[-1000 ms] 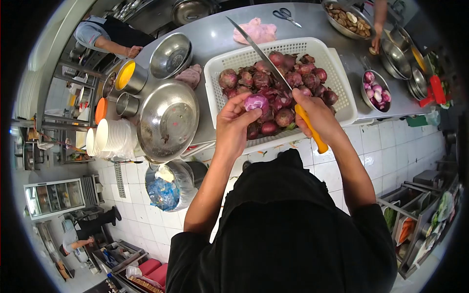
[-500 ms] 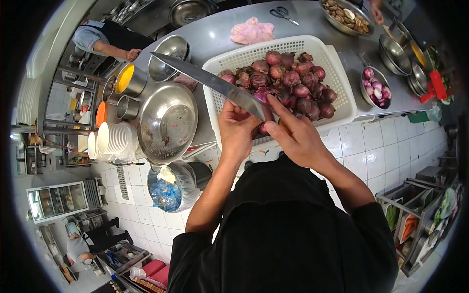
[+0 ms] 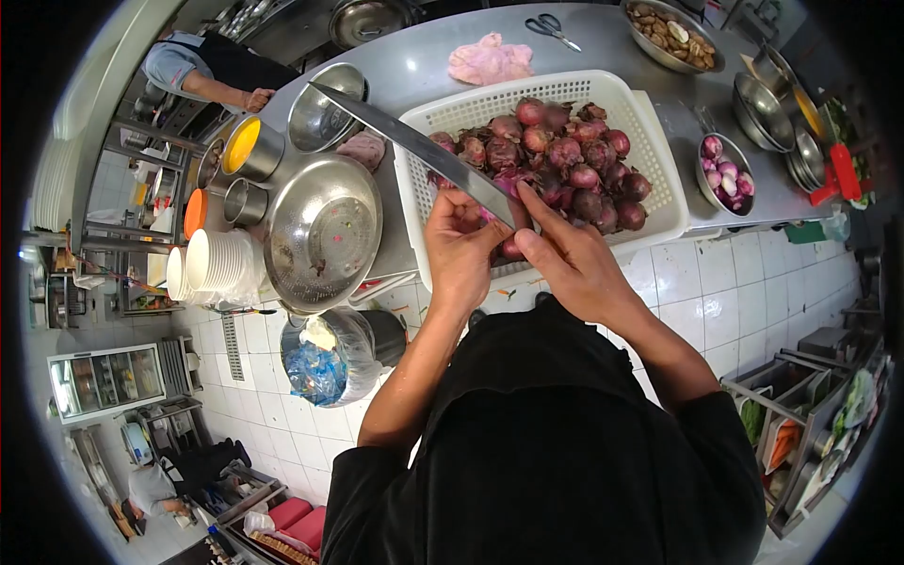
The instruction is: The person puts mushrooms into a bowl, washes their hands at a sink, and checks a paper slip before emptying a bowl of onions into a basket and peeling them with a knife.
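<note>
A white perforated basket (image 3: 667, 179) in front of me holds many red onions (image 3: 565, 151). Over its near edge my right hand (image 3: 570, 250) is closed on a large knife (image 3: 424, 149), whose blade points up and to the left. My left hand (image 3: 460, 247) is closed around a purple onion, mostly hidden by the fingers and the blade. The blade's lower end lies against this onion, between my two hands.
Left of the basket are a wide steel bowl (image 3: 353, 202), a smaller bowl (image 3: 325, 108) and stacked white containers (image 3: 215, 259). Scissors (image 3: 554, 30), a pink cloth (image 3: 490, 60) and a bowl of peeled onions (image 3: 725, 191) lie beyond. A co-worker's hand (image 3: 258, 100) rests at upper left.
The knife tip has moved right and down a little, and my left hand has shifted slightly right. The co-worker low at the left has shifted.
</note>
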Motion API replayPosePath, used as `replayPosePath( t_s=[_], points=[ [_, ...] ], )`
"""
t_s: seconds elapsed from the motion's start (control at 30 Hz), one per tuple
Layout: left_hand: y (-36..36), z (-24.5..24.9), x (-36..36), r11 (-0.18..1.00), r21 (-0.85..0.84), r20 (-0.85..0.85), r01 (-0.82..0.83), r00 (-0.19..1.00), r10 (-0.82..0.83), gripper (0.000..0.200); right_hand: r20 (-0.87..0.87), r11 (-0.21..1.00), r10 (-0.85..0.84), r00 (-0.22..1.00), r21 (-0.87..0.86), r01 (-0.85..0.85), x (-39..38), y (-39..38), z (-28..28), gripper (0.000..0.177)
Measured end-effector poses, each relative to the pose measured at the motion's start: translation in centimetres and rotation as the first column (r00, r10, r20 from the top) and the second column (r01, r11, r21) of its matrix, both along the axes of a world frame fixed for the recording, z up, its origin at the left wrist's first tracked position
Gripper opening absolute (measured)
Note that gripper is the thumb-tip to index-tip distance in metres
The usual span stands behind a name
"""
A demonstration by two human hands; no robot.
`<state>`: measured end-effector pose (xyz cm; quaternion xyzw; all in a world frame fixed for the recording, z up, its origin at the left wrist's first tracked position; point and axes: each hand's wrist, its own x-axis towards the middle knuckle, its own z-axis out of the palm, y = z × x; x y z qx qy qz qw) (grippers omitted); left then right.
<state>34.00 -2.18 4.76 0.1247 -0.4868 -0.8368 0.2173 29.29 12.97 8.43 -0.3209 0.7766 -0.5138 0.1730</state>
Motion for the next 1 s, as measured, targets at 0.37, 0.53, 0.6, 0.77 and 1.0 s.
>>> replayPosePath(
  t_s=[0.37, 0.53, 0.6, 0.77, 1.0],
  points=[
    [-0.3, -0.7, 0.3, 0.999, 0.029, -0.069, 0.031, 0.997, -0.029, 0.034, 0.042, 0.988, -0.073, 0.996, -0.134, 0.078, -0.2, -1.1, -1.2, 0.053],
    [-0.6, -0.6, 0.9, 0.989, 0.121, -0.061, 0.082, 0.995, -0.075, 0.036, 0.57, 0.994, 0.003, 0.822, -0.088, 0.057, -2.6, 0.2, 0.6, 0.052],
    [-0.8, -0.7, 1.1, 0.982, 0.17, -0.065, 0.087, 0.995, -0.077, 0.037, 0.567, 0.992, -0.054, 0.822, -0.067, 0.111, -2.9, -0.1, 0.8, 0.051],
    [-1.9, -1.0, 1.0, 0.975, 0.208, -0.061, 0.084, 0.996, -0.073, 0.045, 0.513, 0.989, -0.141, 0.847, 0.034, 0.144, -3.7, 0.3, 0.2, 0.051],
    [-1.5, -0.2, 0.4, 0.997, 0.027, 0.091, 0.075, 0.993, -0.078, 0.052, 0.612, 0.993, -0.11, 0.783, 0.029, 0.117, -4.0, 0.8, -0.1, 0.06]
  ],
)
